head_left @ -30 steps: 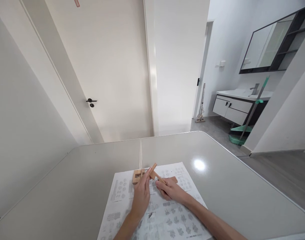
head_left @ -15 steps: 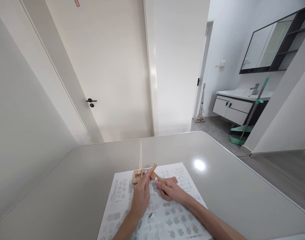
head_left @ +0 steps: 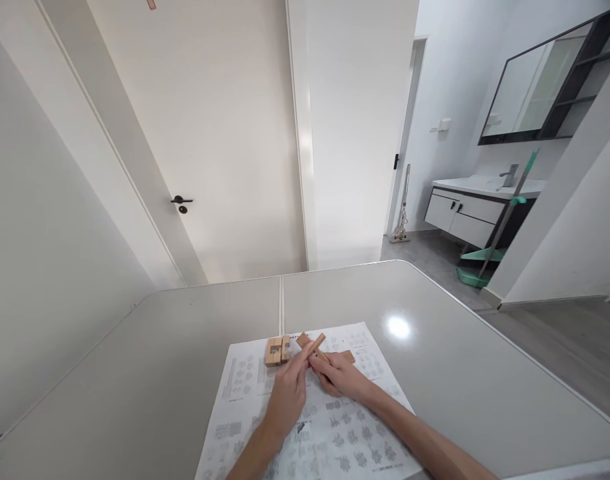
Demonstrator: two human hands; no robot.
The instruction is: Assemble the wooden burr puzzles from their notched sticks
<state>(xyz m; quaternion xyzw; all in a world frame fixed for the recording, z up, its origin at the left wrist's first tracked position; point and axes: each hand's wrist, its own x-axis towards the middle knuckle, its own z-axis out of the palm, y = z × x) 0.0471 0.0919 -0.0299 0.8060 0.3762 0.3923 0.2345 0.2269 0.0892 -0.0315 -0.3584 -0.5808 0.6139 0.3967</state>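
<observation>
Both my hands meet over a printed instruction sheet on a grey table. My left hand pinches a thin wooden stick that points up and to the right. My right hand is closed on another wooden piece that crosses the stick. A notched wooden block lies on the sheet just left of my left fingertips. A further flat wooden piece shows behind my right hand.
A seam splits the table top down its middle. A white door with a dark handle stands beyond the table. At the right a washroom holds a vanity, a mirror and a green mop.
My left hand has shifted slightly right and the stick it holds now tilts more to the right, closer against the piece in my right hand. The view moved down a little.
</observation>
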